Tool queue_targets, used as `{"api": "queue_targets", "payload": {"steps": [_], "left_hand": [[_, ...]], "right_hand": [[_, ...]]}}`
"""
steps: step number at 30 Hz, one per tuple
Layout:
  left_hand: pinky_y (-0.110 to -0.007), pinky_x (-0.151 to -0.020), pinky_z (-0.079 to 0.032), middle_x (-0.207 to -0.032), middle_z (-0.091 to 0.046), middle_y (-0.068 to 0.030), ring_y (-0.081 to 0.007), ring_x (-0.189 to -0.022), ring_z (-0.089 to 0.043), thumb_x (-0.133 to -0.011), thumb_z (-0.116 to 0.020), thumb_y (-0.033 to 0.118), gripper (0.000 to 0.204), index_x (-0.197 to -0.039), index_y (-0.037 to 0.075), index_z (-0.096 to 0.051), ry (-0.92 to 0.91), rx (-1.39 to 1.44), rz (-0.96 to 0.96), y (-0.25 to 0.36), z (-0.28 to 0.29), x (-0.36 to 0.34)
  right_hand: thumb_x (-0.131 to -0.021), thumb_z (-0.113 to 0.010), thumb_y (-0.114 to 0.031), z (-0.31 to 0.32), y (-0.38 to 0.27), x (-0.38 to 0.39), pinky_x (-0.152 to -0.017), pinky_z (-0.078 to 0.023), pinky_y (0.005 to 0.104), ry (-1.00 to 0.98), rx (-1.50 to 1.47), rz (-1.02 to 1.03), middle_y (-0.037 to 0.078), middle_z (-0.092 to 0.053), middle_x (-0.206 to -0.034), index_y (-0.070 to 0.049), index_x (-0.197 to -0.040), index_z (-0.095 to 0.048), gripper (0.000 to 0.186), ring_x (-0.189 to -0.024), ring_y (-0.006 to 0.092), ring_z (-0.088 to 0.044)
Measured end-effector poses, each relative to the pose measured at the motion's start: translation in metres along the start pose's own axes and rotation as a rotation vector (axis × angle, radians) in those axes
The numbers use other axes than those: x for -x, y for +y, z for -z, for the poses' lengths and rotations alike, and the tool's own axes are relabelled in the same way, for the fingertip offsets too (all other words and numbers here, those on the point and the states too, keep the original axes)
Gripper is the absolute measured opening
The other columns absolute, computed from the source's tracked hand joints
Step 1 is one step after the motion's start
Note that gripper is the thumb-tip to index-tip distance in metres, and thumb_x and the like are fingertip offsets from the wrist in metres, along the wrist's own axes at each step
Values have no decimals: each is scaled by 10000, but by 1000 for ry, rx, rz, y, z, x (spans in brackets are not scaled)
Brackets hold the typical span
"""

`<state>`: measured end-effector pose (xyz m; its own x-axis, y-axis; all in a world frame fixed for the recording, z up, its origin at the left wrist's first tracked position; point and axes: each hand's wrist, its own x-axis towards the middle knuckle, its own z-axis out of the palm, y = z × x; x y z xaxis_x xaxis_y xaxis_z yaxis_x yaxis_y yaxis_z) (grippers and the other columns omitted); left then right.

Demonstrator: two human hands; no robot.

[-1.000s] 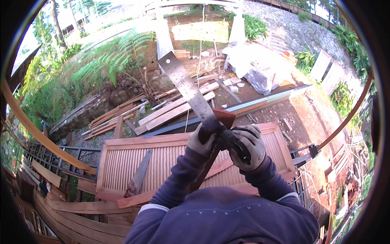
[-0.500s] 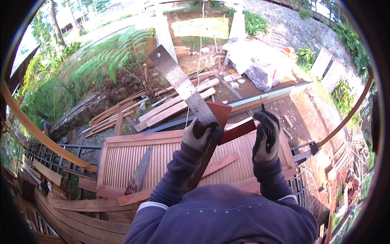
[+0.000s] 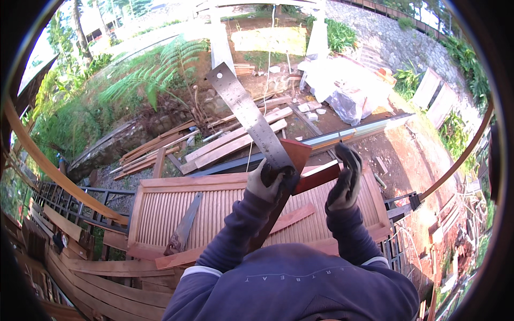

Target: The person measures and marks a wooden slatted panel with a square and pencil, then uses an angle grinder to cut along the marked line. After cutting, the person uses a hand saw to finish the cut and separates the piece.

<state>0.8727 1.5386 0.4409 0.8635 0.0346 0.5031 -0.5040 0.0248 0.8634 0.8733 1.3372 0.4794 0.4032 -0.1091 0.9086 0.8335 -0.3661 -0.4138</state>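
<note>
Broadly, panel [image 3: 160,214]: slatted and framed in wood, lying below the hands; the landmark for every place given here. It shows as a finished assembly, frame and slats together.
Rails [image 3: 369,127]: long bars lying beyond the panel's far edge.
Timber [image 3: 220,153]: loose lengths, also beyond the panel's far edge, toward its left half.
Board [image 3: 297,152]: dark red-brown, held above the panel, running from past its far edge back to the body. No drawn line or fresh cut can be made out on it, so how much of its marking, if any, is done or left cannot be told.
Square [image 3: 246,109]: set against the board, its metal blade reaching past the panel's far edge, its wooden stock out over the panel's right half. Placing it looks done; whether it sits true is hidden.
Saw [image 3: 187,220]: lying on the panel's left half, in neither hand.
Strip [image 3: 292,218]: resting on the panel, right of its middle.
Left hand [image 3: 270,179]: gloved, above the panel, clamped over the square where it meets the board.
Right hand [image 3: 346,179]: gloved, above the panel's right half, beside the stock's end; fingers raised, but whether closed on anything cannot be told.
Pointed thing [image 3: 341,142]: at those fingertips, beyond the panel's far edge; perhaps a pencil, too small to tell.
</note>
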Motion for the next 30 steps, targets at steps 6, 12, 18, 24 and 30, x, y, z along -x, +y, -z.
{"api": "queue_targets", "payload": {"steps": [6,12,18,24,30], "left_hand": [[-300,-857,-524,-1012,-707,-151,-205,-966,-696,-884,-555,-55,270,-1154,-55,-574,24,-40,16,13,8,0],[-294,-888,-514,-1036,-699,-122,-187,-983,-677,-900,-519,-54,256,-1149,-45,-575,1,-45,24,12,9,0],[-300,-819,-532,-972,-720,-145,-219,-925,-710,-866,-571,-46,247,-1113,-42,-593,71,-32,9,10,8,1],[-310,-805,-537,-969,-717,-171,-235,-918,-712,-861,-594,-36,252,-1112,-54,-594,83,-83,-10,4,13,-4],[-313,-811,-539,-969,-713,-165,-232,-917,-710,-864,-594,-30,247,-1110,-53,-595,81,-73,-13,8,11,-3]], "right_hand": [[-679,-686,8,17,-32,12,-906,-477,454,-341,172,310,97,-655,-1088,-44,-1143,-646,468,-1024,312,-627],[-649,-718,-20,14,-32,19,-920,-469,457,-369,192,283,74,-654,-1007,-77,-1077,-710,432,-1027,298,-638],[-648,-718,-17,14,-34,17,-918,-476,459,-388,132,250,77,-657,-997,-73,-1070,-712,426,-1027,302,-638],[-667,-719,-23,6,-29,18,-927,-476,473,-383,143,273,88,-663,-1008,-64,-1071,-696,407,-1041,309,-636],[-679,-717,-31,1,-30,11,-947,-460,475,-363,136,315,91,-664,-1016,-63,-1017,-671,343,-1045,315,-637]]}}
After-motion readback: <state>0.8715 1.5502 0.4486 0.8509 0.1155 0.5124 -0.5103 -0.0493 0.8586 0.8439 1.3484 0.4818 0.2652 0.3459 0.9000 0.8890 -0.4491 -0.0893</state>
